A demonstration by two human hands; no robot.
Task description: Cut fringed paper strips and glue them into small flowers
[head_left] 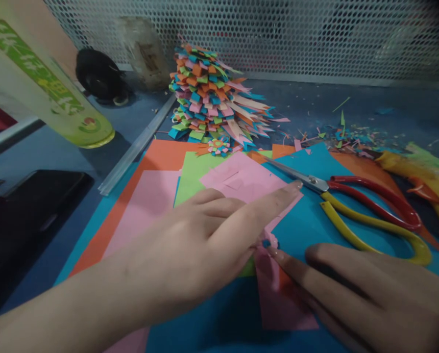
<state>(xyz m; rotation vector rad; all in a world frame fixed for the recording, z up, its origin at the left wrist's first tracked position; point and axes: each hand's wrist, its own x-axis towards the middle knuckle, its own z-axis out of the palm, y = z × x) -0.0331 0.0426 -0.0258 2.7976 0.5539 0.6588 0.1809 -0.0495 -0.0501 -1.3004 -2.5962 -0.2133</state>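
A perforated metal panel (315,44) bounds the blue work surface (131,127) behind the scissors (318,184), which lie on stacked coloured paper sheets (307,220). Behind and left of the scissors stands a cone of paper strips (205,93); farther left are a bottle (58,88), a clear strip (138,144) and a flat black object (46,198). Paper scraps (352,137) lie behind the scissors, a yellow object (414,171) to their right. The small pink-and-blue piece (266,243) is in front and left of the scissors, between the left hand (193,245) and right hand (374,294). A right fingertip meets it; overlapping fingers hide both grips, so their closure cannot be determined.
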